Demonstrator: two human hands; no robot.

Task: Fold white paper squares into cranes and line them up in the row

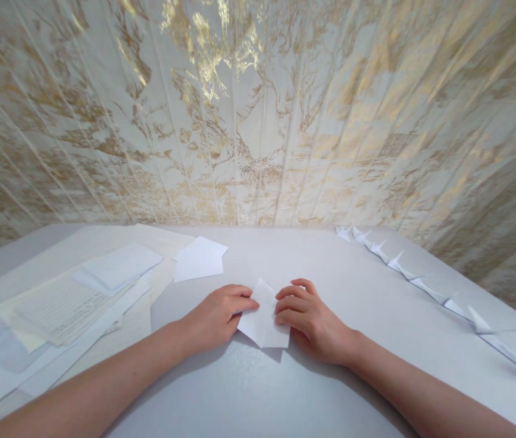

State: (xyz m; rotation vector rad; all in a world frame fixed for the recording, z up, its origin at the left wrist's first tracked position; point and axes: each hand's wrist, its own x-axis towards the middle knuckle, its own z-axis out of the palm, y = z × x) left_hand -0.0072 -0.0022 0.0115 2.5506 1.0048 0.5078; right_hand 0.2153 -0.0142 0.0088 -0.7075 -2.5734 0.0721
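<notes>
Between my two hands is a small sheet of folded white paper (264, 319), tilted a little off the table, with a crease running down it. My left hand (226, 309) pinches its left edge, thumb on top and fingers at the far side. At the right edge, the curled fingers of my right hand (304, 313) grip the paper; the thumb is mostly hidden below. A small shadow lies under the near corner of the paper.
White square sheets (201, 260) lie beyond my left hand. Loose papers (66, 310), one with handwriting, overlap on the left of the white table (280, 255). Folded white paper cranes (395, 261) stand in a row along the right edge. A gold-patterned curtain (258, 121) hangs behind.
</notes>
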